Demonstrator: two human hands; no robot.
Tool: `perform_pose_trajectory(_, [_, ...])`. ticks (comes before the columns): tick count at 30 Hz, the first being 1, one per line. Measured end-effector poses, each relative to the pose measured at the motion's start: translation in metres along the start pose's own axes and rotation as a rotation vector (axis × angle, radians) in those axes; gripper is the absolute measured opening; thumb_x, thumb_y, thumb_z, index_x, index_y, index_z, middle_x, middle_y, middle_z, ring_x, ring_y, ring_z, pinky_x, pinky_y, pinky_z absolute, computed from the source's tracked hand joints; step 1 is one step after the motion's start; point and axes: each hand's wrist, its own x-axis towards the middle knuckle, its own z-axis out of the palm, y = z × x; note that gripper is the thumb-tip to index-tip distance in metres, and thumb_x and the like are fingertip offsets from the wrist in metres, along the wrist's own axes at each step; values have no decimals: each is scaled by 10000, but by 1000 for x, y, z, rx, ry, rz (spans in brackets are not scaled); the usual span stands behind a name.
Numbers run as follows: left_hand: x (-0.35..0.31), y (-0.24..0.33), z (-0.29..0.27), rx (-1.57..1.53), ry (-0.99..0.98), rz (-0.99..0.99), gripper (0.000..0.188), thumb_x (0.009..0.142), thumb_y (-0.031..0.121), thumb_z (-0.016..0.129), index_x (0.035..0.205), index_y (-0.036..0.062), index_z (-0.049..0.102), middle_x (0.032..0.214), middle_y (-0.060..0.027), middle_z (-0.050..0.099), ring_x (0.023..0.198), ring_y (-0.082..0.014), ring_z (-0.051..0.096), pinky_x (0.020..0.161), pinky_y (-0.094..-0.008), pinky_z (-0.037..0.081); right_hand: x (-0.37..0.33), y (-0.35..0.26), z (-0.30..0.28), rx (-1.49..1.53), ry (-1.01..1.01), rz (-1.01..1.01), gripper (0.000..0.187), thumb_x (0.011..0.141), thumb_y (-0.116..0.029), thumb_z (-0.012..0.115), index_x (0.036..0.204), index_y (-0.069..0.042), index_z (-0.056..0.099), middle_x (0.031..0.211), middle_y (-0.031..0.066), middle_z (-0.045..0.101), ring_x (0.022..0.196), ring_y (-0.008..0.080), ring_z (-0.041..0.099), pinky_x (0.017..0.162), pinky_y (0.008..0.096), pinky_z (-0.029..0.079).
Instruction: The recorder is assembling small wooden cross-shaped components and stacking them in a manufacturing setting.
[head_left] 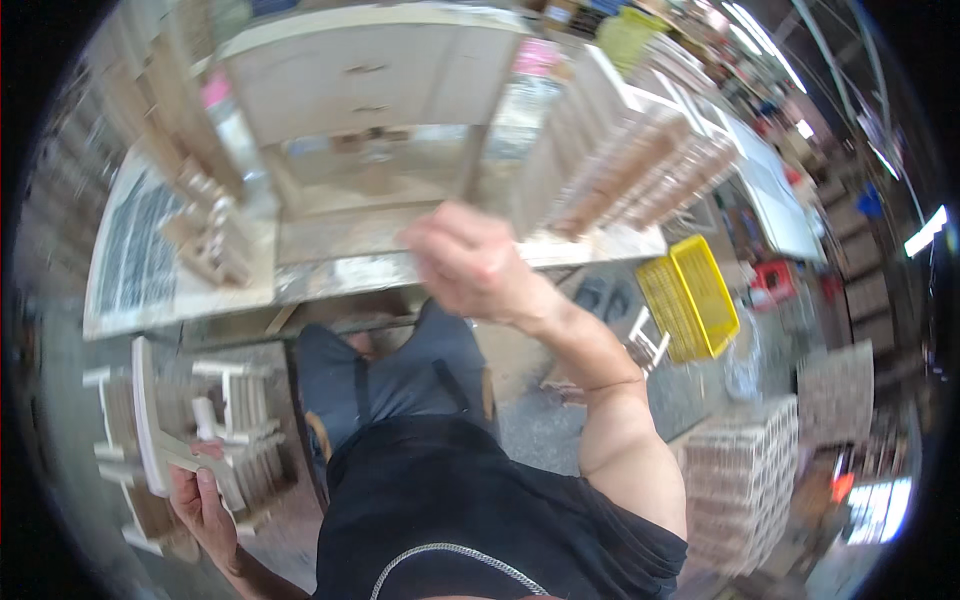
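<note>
My left hand (205,510) is low at the left, its thumb and fingers closed on a pale wooden frame piece (148,420). That piece has a long upright slat with a shorter bar branching off it. Behind it are stacked similar pale wooden frames (250,400). My right hand (465,260) is raised in front of the workbench (350,270), above my knee. Its fingers are curled in and blurred by motion; whatever they may hold is hidden.
A pale wooden cabinet-like box (300,80) stands on the bench. Wooden strips (190,120) rise at its left, stacked wooden parts (620,160) at its right. A yellow plastic basket (660,305) is on the right, with a tall stack of wooden pieces (745,480) nearer me.
</note>
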Motion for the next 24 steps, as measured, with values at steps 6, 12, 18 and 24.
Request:
perform_pose_trajectory(6, [71,-9,92,-450,-415,-282,220,1057,87,466,1199,-56,552,1023,-139,659,1001,-216,673,823,-399,635,-4,78,-239,-967,125,361,215,841,-73,668,1049,-61,721,1006,118,726,964,323,675,865,441,562])
perform_pose_trajectory(12, [104,9,162,-664,-827,-315,232,1060,120,497,1140,-74,596,1126,-206,672,1048,-251,682,822,-420,643,9,164,-294,-616,-387,672,405,828,-154,727,1231,-108,720,1045,138,748,920,289,689,852,401,547])
perform_pose_trajectory(18, [91,-5,150,-754,-714,-215,403,1077,276,459,1270,-68,541,1162,-219,647,1126,-273,647,870,-436,619,24,166,-298,-672,-328,583,286,839,-243,756,1094,-115,770,920,129,763,897,294,722,847,404,559])
perform_pose_trajectory(24, [86,-9,113,-78,-192,7,318,994,40,611,1295,-52,566,1052,-134,690,909,-172,675,797,-317,605,40,32,-218,-593,4,234,174,930,-225,702,976,-58,700,845,98,699,705,269,653,698,397,528])
